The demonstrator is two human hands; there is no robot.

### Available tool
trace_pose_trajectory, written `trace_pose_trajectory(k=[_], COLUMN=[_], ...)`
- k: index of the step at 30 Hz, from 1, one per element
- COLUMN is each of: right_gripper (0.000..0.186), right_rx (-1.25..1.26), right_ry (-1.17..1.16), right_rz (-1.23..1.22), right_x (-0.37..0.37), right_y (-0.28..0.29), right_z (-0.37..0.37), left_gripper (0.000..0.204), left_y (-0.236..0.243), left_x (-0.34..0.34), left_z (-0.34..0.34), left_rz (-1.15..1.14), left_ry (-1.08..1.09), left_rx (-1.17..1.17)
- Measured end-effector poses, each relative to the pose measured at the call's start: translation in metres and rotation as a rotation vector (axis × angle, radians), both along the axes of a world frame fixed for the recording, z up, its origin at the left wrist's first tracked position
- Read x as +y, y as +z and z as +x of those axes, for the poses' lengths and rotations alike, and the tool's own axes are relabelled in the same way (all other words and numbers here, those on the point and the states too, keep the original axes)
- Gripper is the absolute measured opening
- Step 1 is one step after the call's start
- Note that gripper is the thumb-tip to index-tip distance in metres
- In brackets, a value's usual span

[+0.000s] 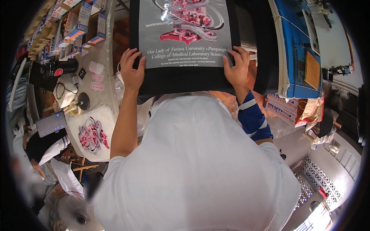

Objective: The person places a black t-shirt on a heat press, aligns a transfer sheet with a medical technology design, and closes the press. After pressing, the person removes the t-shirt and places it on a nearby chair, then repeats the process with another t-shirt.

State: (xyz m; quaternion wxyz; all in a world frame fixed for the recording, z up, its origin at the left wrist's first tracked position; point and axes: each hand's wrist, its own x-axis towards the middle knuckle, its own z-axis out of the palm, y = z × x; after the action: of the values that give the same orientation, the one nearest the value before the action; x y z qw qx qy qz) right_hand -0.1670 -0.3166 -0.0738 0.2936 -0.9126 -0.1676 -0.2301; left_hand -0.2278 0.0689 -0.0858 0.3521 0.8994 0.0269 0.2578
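Straight ahead lies black cloth [177,79], perhaps a garment, spread flat. On it sits a glossy, see-through grey printed transfer film [150,30] with a pink-and-red microscope design, a grey snake and pale lettering. My left hand [132,69] rests at the film's lower left corner, fingers stretched forward and apart, thumb by the edge. At the lower right corner my right hand [237,69] lies in a similar way, its fingers spread and its thumb touching the border. Neither hand is closed around anything. The cloth's far part runs out of view.
Left of me, a table holds a stack of printed sheets [90,134], a phone [51,124], a tape roll [83,101] and open cardboard boxes [77,23]. At right stand a blue machine [296,57] and a box [283,107]. A person's hand [37,168] shows far left, near a fan [73,215].
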Motion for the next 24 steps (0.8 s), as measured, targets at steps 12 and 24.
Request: trace_pose_trajectory(k=[12,24], right_gripper=[0.028,0.027], right_rx=[0.015,0.055], right_ry=[-0.013,-0.016], right_rz=[0.003,0.006], right_x=[-0.001,-0.001], right_y=[-0.001,0.0], right_z=[0.001,0.0], left_gripper=[0.027,0.027], left_y=[0.004,0.01], left_x=[0.002,0.003], left_z=[0.002,0.004], left_rz=[0.058,0.082], left_ry=[-0.019,-0.053], left_rx=[0.025,0.026])
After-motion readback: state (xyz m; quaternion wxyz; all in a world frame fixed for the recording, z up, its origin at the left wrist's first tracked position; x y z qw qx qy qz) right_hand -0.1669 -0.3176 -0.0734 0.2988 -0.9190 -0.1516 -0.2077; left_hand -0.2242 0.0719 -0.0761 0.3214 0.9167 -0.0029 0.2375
